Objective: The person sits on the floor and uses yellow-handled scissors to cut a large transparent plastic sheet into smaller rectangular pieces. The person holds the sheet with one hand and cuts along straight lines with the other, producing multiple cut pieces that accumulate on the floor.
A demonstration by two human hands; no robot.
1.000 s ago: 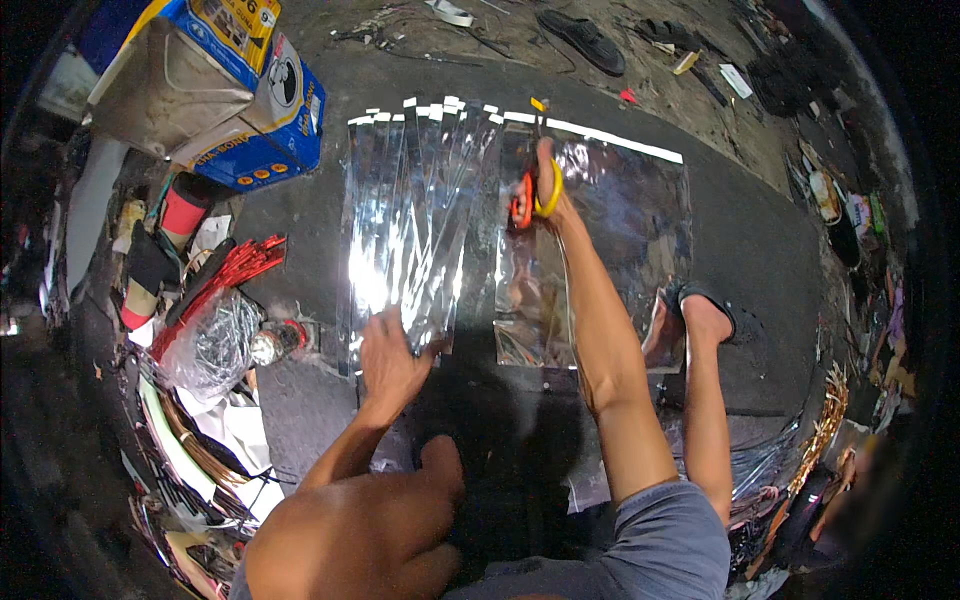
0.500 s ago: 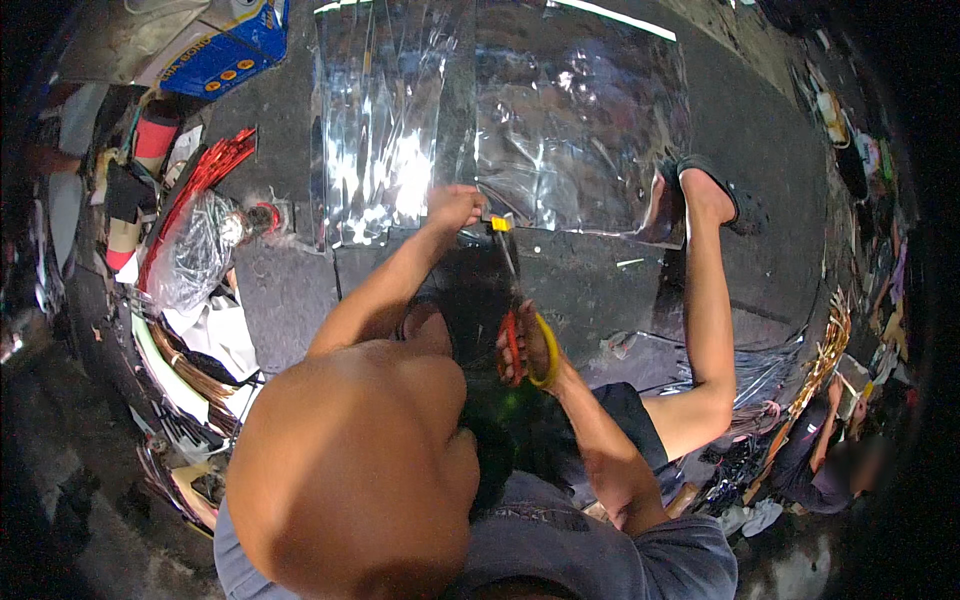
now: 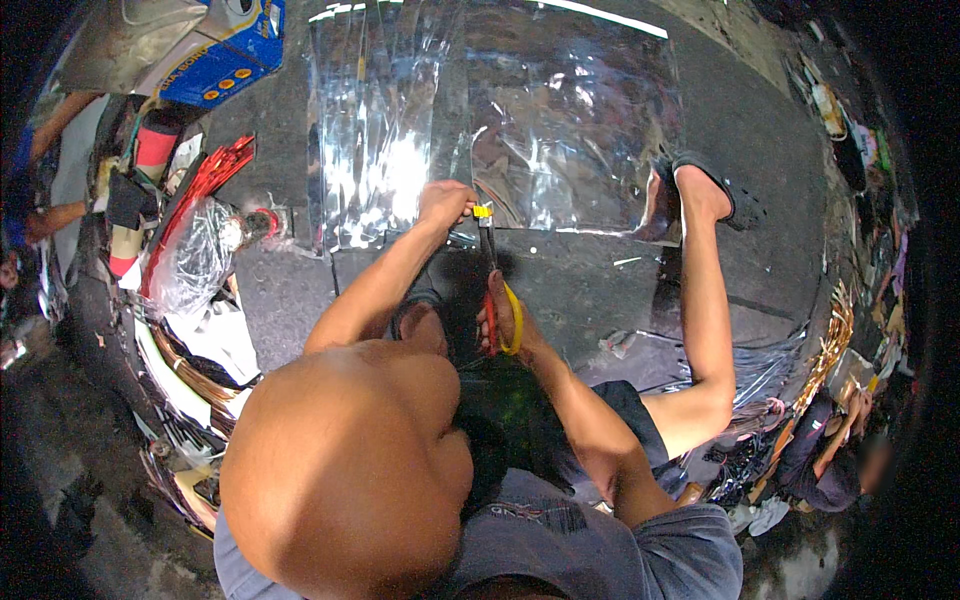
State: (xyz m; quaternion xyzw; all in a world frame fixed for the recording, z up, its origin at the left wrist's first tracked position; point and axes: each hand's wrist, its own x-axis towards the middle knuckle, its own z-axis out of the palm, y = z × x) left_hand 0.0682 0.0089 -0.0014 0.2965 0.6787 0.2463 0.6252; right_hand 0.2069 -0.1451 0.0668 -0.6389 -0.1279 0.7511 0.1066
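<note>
My right hand grips a pair of scissors with one red and one yellow handle. Its blades point away from me, and a small yellow piece shows at their far end. Just left of that piece, my left hand is closed, fingertips pinched at the near left corner of a clear, shiny plastic sheet. What exactly lies between the fingertips is too small to see. Left of the sheet lie long clear plastic strips, partly behind my left hand.
At left are red strips, a clear plastic bag and a blue box. My foot in a dark clog rests by the sheet's right edge. Gold strips lie at right, near another person. Another person's arm shows far left.
My right hand and the scissors have moved left and slightly away from me, and the blades now stand more upright. My left hand has shifted slightly left. An arm has appeared at far left.
</note>
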